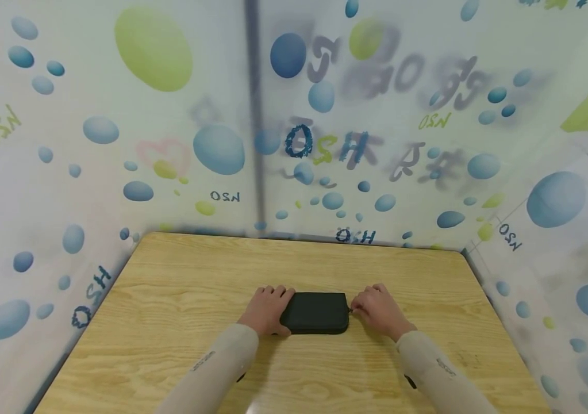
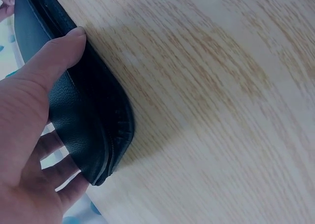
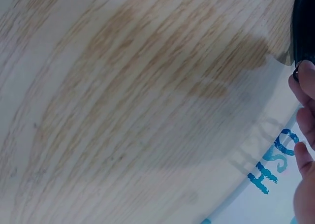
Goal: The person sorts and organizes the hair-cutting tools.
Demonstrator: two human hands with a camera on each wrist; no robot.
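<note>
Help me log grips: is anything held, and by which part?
The left hand grips the case by its left end; the right hand pinches the zip pull at the other end.

Left sleeve: long, beige, small dark print
Right sleeve: beige, similar print
Black pieces: one beside each sleeve

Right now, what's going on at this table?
A person's left hand grips the left end of a black zip case on a wooden table. The right hand pinches the small pull at the case's right end. How far the zip is open, I can't tell.
</note>
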